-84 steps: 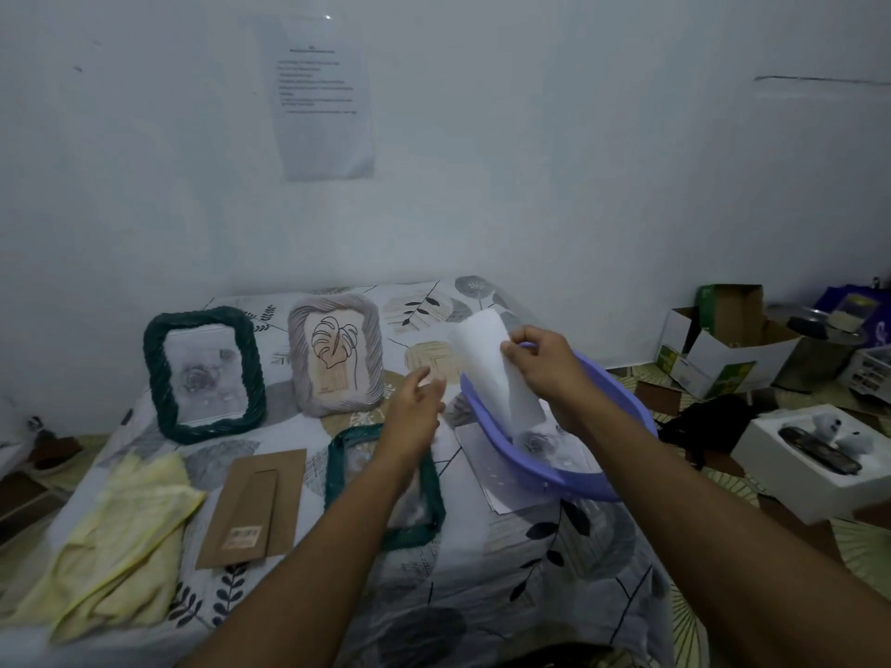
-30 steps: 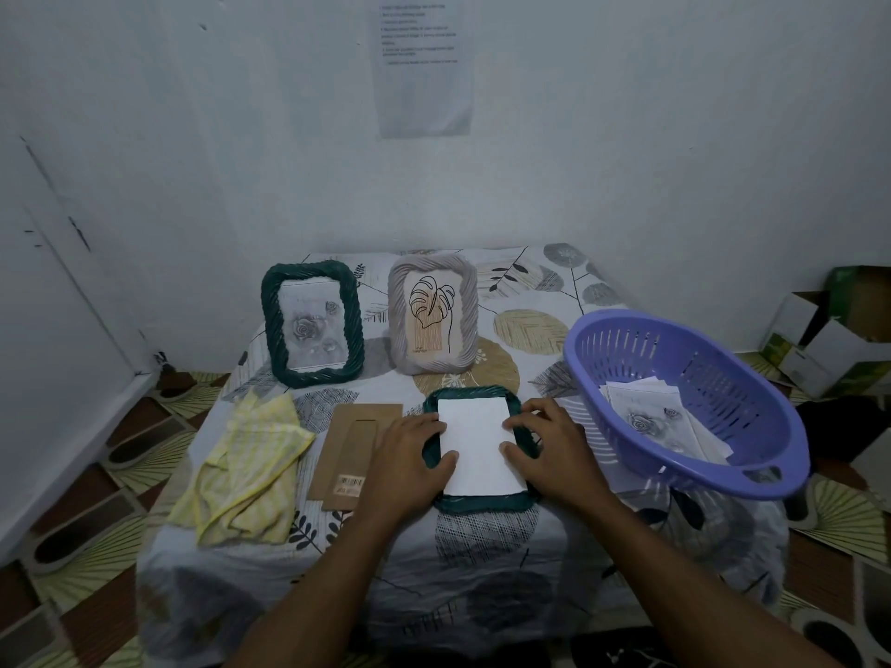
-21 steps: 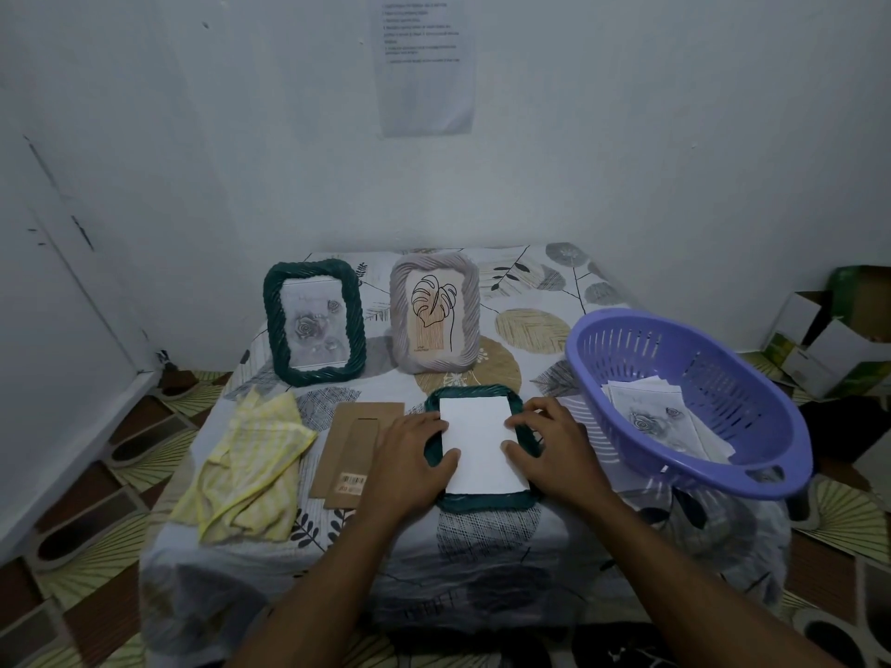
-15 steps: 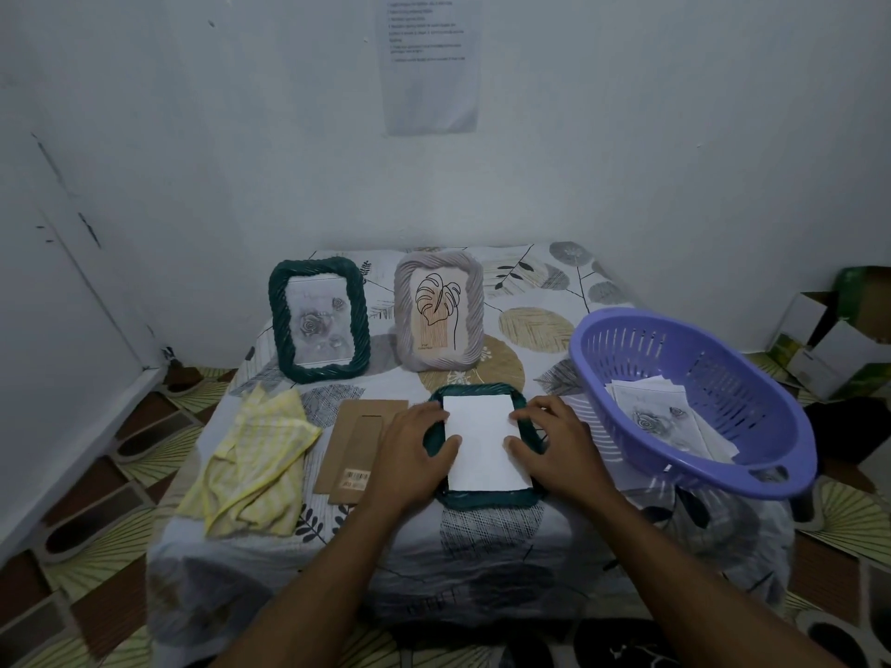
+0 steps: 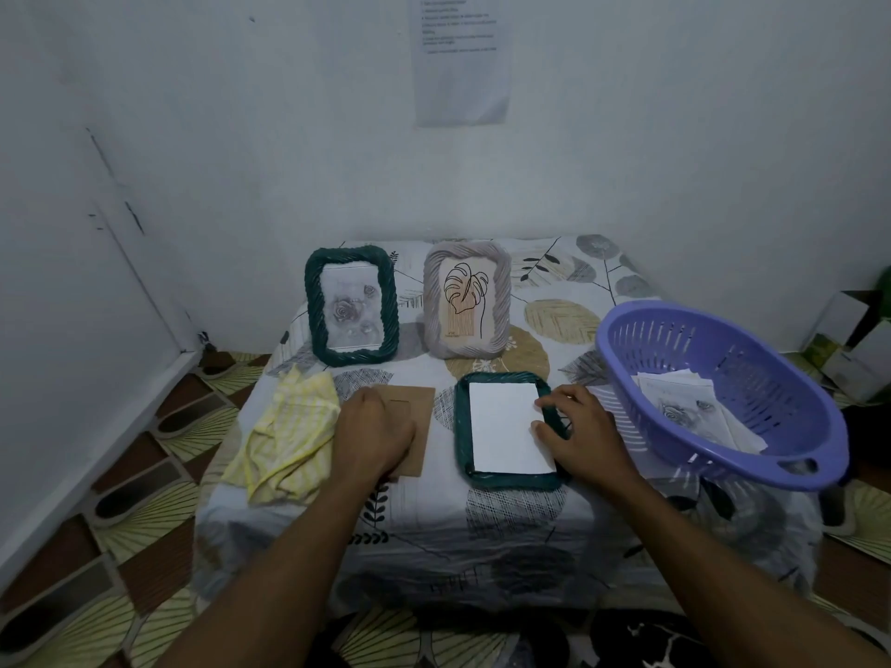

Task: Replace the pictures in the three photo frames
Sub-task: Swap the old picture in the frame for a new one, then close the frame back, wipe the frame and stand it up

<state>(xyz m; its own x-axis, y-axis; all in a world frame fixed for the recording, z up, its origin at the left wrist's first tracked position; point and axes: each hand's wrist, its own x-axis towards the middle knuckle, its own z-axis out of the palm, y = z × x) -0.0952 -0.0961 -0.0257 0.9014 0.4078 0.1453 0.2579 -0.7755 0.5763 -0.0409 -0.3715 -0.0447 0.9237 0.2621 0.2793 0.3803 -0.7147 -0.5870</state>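
The dark green rope-textured photo frame [image 5: 462,426] lies face down near the front middle of the table [image 5: 506,518], with a plain white sheet [image 5: 504,426] sitting loose in its opening. The person's right grip [image 5: 581,436] steadies it, with a bent forefinger and thumb closed on the right rim where it meets the sheet's edge. The left grip [image 5: 373,433] rests on the brown cardboard backing board [image 5: 420,426] just left of the frame. Its fingers are hidden, so whether it has closed on the board cannot be told.

The likely next step is seating that board over the sheet. Nothing pins the sheet but the right fingertips. If they lift early, or the board slides in at an angle, the sheet could skew or crease and sit crooked behind the glass. A board pushed in flat could also catch on the raised rim and nudge the frame.

A crumpled yellow striped cloth [image 5: 284,436] touches the board's left side and could snag as the board is lifted.

Behind stand a green rope frame with a rose print [image 5: 313,311] and a grey rope frame with a leaf drawing [image 5: 504,301]; a careless reach could topple them. The purple slotted plastic basket [image 5: 771,378] of prints overhangs the table's right edge and could tip.
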